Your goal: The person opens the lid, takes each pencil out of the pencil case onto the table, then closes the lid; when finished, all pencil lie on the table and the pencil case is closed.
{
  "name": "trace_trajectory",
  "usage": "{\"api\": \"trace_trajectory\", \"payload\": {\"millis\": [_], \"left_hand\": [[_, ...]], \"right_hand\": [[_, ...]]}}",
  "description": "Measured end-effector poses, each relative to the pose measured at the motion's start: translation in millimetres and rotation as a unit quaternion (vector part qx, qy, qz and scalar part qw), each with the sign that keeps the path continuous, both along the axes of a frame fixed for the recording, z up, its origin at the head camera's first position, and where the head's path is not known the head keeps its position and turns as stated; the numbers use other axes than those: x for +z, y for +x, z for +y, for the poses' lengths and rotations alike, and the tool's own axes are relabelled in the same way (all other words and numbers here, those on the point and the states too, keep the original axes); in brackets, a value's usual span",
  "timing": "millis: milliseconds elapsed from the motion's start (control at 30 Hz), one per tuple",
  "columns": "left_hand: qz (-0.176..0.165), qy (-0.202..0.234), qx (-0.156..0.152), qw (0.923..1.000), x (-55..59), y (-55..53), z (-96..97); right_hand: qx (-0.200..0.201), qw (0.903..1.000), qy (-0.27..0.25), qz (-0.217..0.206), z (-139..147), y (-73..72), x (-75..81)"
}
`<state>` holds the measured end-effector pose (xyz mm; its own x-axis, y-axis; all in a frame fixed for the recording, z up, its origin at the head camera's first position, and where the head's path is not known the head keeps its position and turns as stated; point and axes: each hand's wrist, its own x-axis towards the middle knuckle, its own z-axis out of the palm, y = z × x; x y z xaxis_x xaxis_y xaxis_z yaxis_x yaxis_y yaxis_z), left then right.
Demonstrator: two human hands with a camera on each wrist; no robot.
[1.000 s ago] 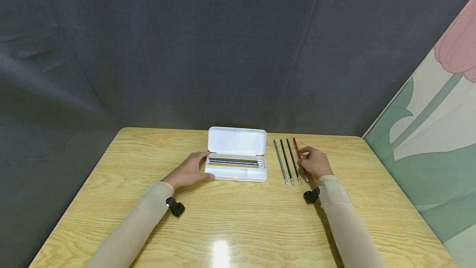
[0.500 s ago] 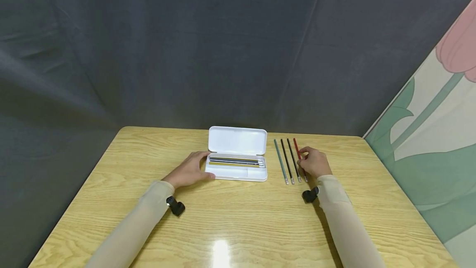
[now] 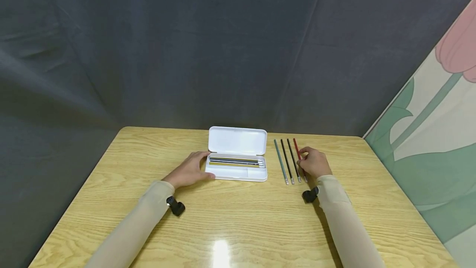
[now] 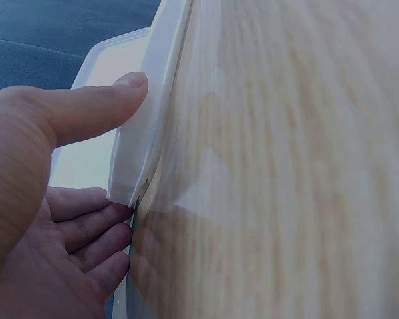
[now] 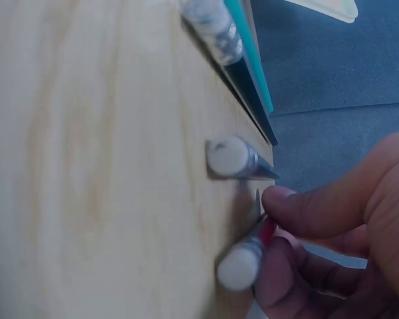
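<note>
A white pencil case [image 3: 227,172] lies on the table with its lid [image 3: 238,140] raised at the back. Several pencils [image 3: 234,163], dark and yellow, lie lengthwise in its rear compartment. My left hand [image 3: 189,171] grips the left end of the case, its thumb [image 4: 106,106] on the front wall and its other fingers by the end. To the right, my right hand [image 3: 315,163] pinches a red pencil [image 3: 296,146] between thumb and fingers. That pencil's white eraser [image 5: 239,268] points towards the right wrist camera, low over or on the wood; I cannot tell which.
Left of the red pencil lie two black pencils [image 3: 286,158] and a teal pencil [image 3: 279,158], roughly parallel, erasers towards me. A dark curtain [image 3: 223,53] hangs behind the table [image 3: 241,214]. A floral panel [image 3: 439,135] stands at the right.
Almost nothing differs. My right wrist has shifted very slightly to the left; the left hand, the case and the pencils stay where they were.
</note>
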<state>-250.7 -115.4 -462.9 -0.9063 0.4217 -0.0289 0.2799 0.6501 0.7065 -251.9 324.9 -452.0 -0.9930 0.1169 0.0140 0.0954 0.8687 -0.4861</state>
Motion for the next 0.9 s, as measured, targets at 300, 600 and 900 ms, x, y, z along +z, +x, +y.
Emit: {"api": "trace_trajectory", "payload": {"millis": [300, 600, 900], "left_hand": [[-0.005, -0.008, 0.003, 1.0, -0.6, -1.2, 0.4], [-0.004, -0.01, 0.004, 0.9999, 1.6, -0.9, 0.6], [-0.004, -0.007, 0.005, 1.0, -2.1, -1.0, 0.7]], "right_hand": [[-0.003, 0.996, -0.069, 0.056, 8.2, 1.9, 11.1], [0.011, 0.9714, -0.182, 0.152, -19.0, 0.2, 37.0], [0.096, 0.9619, -0.197, 0.163, -82.1, -9.6, 42.3]]}}
